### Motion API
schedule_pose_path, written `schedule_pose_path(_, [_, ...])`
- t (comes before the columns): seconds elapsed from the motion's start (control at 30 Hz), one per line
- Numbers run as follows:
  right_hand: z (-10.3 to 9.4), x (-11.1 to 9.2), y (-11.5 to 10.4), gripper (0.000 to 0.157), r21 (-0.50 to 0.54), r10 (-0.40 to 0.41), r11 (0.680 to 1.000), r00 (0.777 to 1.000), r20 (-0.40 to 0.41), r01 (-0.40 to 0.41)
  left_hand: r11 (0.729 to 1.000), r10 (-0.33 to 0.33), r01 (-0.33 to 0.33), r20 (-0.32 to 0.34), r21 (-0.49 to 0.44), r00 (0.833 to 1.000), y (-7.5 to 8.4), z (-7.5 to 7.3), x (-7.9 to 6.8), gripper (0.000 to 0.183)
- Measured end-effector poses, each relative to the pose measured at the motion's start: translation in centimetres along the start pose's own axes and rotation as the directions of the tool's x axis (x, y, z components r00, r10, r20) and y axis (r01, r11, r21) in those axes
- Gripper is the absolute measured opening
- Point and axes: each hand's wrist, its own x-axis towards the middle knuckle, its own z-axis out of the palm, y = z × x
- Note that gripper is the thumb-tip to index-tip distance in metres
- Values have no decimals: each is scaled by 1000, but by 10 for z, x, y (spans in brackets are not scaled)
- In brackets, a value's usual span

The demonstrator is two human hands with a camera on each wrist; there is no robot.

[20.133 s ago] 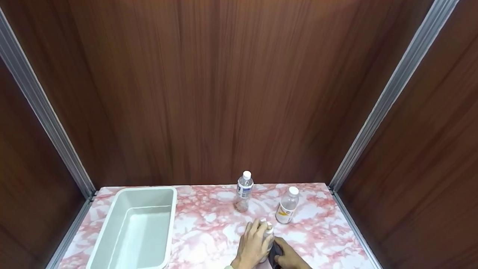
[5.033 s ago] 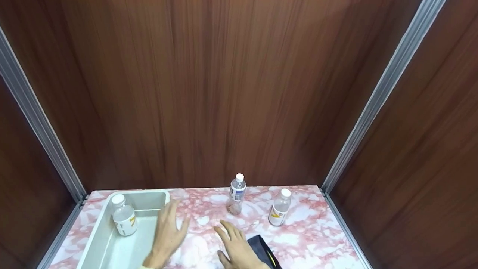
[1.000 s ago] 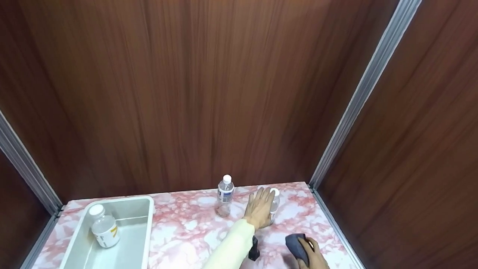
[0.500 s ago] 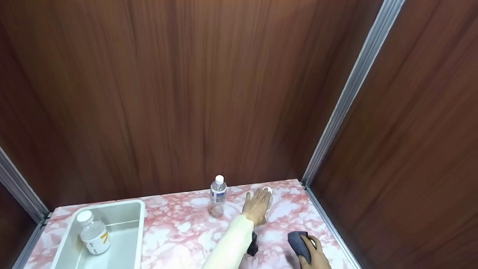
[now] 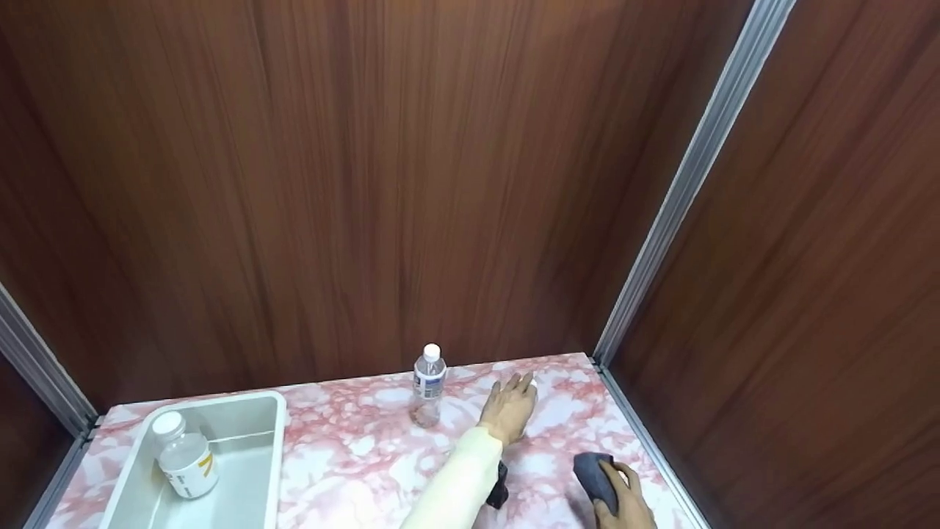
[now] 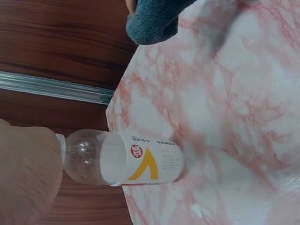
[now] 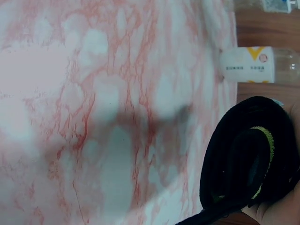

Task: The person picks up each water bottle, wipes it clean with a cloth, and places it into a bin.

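Note:
My left hand [image 5: 510, 410] reaches to the back right of the table and grips the top of a clear plastic bottle [image 6: 152, 160]. That bottle stands upright; its white label has a yellow mark. In the head view the hand hides most of it. My right hand [image 5: 626, 501] holds a folded dark grey cloth [image 5: 593, 479] above the table, to the right and nearer the front. In the right wrist view the cloth [image 7: 239, 154] shows rolled layers and a yellowish edge.
A second clear bottle [image 5: 428, 389] with a blue-and-white label stands left of my left hand. The pale grey tub [image 5: 276, 455] at the left holds another white-capped bottle [image 5: 189, 470]. Brown wood-patterned panels [image 5: 411, 184] enclose the pink marbled table [image 5: 352, 455].
Twenty seconds ago the tub held no bottle; now one stands in it. Since five seconds ago, my right hand has picked up the cloth. My left fingers have curled onto the bottle's top.

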Motion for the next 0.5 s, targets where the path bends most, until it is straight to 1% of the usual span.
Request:
schedule_pose_path(0.07, [1,0,-1,66,0,-6,1000,1000,0,6,1000,4,-3,-47,4,999,-1,3,-2,37])
schedule_pose_path(0.13, [2,0,-1,66,2,-13,1000,1000,1,13,1000,19,-18,-125,11,992,-2,7,-3,30])
schedule_pose_path(0.17, [3,0,-2,66,0,-15,1000,1000,2,15,999,30,-26,-169,26,985,-3,8,-4,25])
schedule_pose_path(0.23, [4,1,-3,66,3,-16,1000,1000,0,16,997,52,-35,-259,69,965,-4,11,-5,16])
schedule_pose_path(0.3, [5,2,-4,66,5,-13,1000,1000,1,13,994,72,-42,-320,100,945,-4,12,-5,13])
schedule_pose_path(0.33, [5,3,-5,66,5,-13,1000,1000,1,13,993,78,-42,-341,111,937,-4,13,-5,12])
schedule_pose_path(0.4, [7,4,-7,66,7,-9,1000,1000,2,9,991,87,-44,-364,124,927,-5,14,-5,11])
schedule_pose_path(0.43, [7,4,-7,66,6,-7,1000,1000,3,7,991,87,-44,-369,124,926,-5,14,-5,11])
schedule_pose_path(0.5, [7,5,-8,66,7,-10,1000,1000,5,10,991,87,-44,-365,123,927,-4,14,-4,11])
